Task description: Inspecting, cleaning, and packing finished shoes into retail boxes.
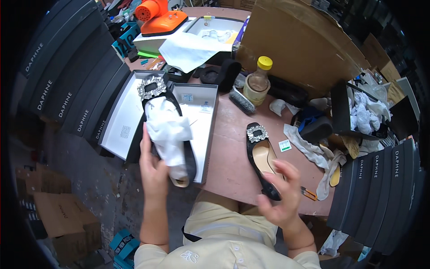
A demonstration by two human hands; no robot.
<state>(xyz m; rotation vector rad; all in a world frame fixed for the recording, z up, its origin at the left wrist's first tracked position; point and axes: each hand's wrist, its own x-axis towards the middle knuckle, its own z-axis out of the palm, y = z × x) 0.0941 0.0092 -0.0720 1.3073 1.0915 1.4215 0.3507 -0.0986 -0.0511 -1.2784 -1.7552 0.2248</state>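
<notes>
My left hand (pixel 154 172) is closed around the side of a black flat shoe (pixel 190 163) with a jewelled buckle on its toe. White tissue paper (pixel 168 130) covers most of that shoe's opening. It is tilted, toe away from me, over an open shoebox (pixel 209 130) with a white inside and a lid (pixel 120 127) at its left. A matching black shoe (pixel 265 154) lies on the table, its beige insole showing. Over its heel end, my right hand (pixel 284 197) has its fingers apart and holds nothing; whether it touches the shoe I cannot tell.
Stacks of dark shoeboxes flank the table at left (pixel 67 89) and right (pixel 376 179). On the table are a yellow-capped bottle (pixel 257 85), a brush (pixel 242 102), an orange box cutter (pixel 309 193), and a grey-white cloth strip (pixel 307 145). A cardboard sheet (pixel 300 40) stands behind.
</notes>
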